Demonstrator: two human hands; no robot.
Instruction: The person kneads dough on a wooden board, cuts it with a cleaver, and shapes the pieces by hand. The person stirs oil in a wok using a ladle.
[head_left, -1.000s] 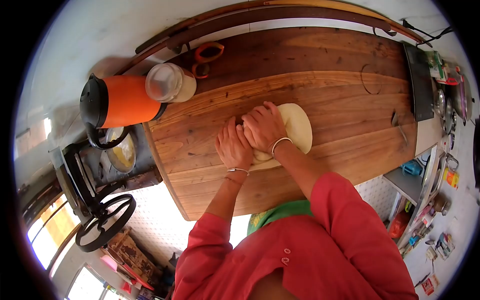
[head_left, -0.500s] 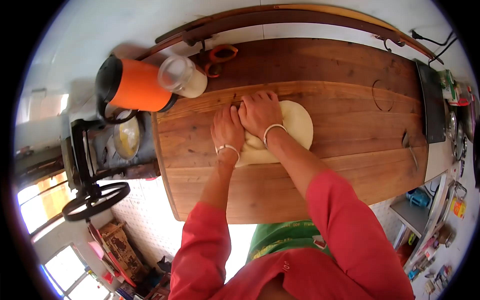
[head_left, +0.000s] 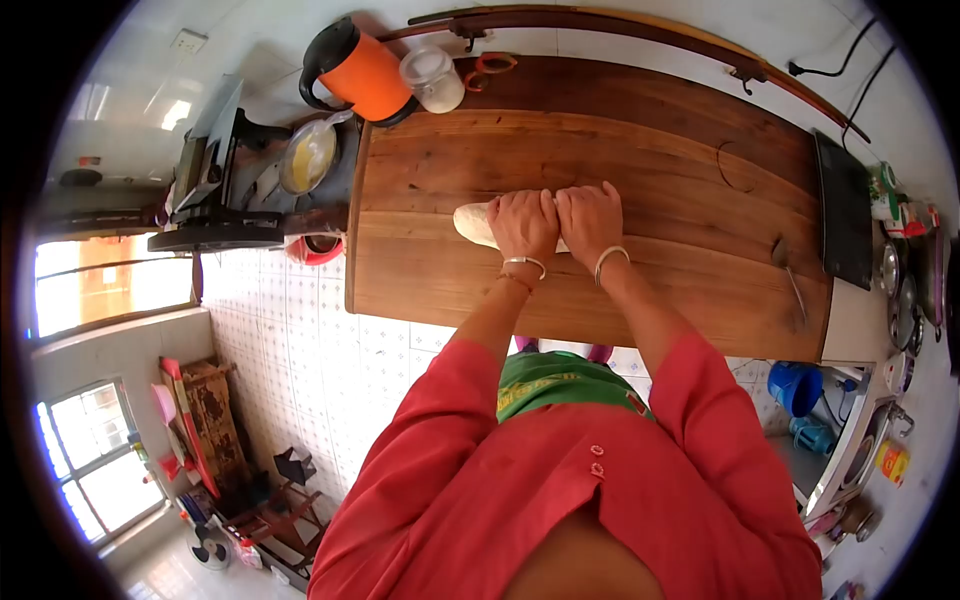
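A lump of pale dough (head_left: 474, 225) lies on the brown wooden board (head_left: 650, 290), and its rounded end sticks out to the left of my hands. My left hand (head_left: 526, 226) is curled over the dough, knuckles up. Beside it, my right hand (head_left: 590, 222) grips the dough's right part with bent fingers. The thumbs meet in the middle. Most of the dough is hidden under both hands; a small strip shows between the wrists.
At the back left stand an orange kettle (head_left: 362, 75), a jar (head_left: 434, 82) of pale contents and orange-handled scissors (head_left: 490, 68). A spoon-like utensil (head_left: 790, 275) lies at the right, near a black panel (head_left: 843, 210). A pan (head_left: 308, 158) with yellow contents sits left of the board.
The dough has gone from a broad, spread piece to a narrower roll under my hands. Both hands now sit side by side on it. The camera view has shifted, showing more floor.
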